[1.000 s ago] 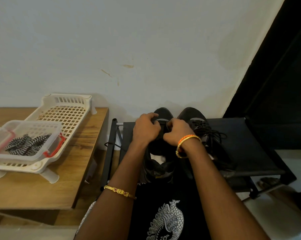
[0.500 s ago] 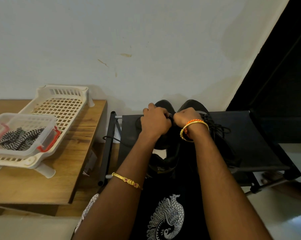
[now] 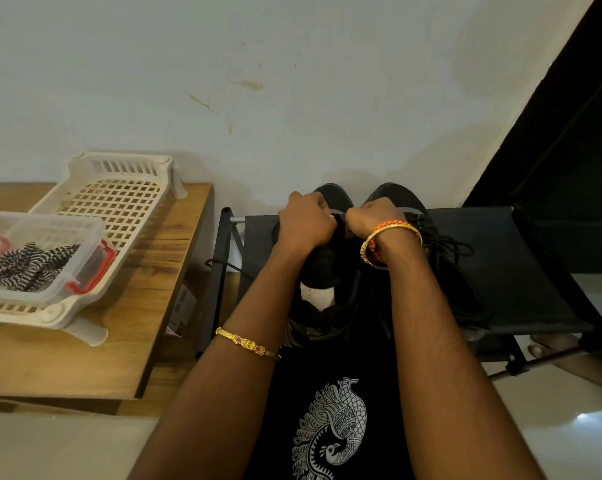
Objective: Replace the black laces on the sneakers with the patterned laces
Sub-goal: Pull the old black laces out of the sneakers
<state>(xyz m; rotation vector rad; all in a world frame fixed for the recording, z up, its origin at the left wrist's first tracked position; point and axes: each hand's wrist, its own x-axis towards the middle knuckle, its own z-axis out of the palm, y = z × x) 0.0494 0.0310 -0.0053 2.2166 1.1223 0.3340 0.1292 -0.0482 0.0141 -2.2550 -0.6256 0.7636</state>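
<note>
Hands (image 3: 341, 221) over sneakers (image 3: 327, 265) on black rack (image 3: 521, 271) (white wall (image 3: 292, 81) behind); wooden table (image 3: 147, 306) left

Single head-worn wide-angle view, aimed forward and down along both forearms. Hands (image 3: 306, 223) seen close at frame centre, over sneakers (image 3: 330, 271) on black rack (image 3: 521, 271). Wall (image 3: 223, 81) faced squarely, filling upper half. Wooden table (image 3: 147, 289) with tray (image 3: 119, 202) caught at left edge, dark doorway (image 3: 569, 133) at right. Strong edge distortion noted. No second view for overlap.
</note>
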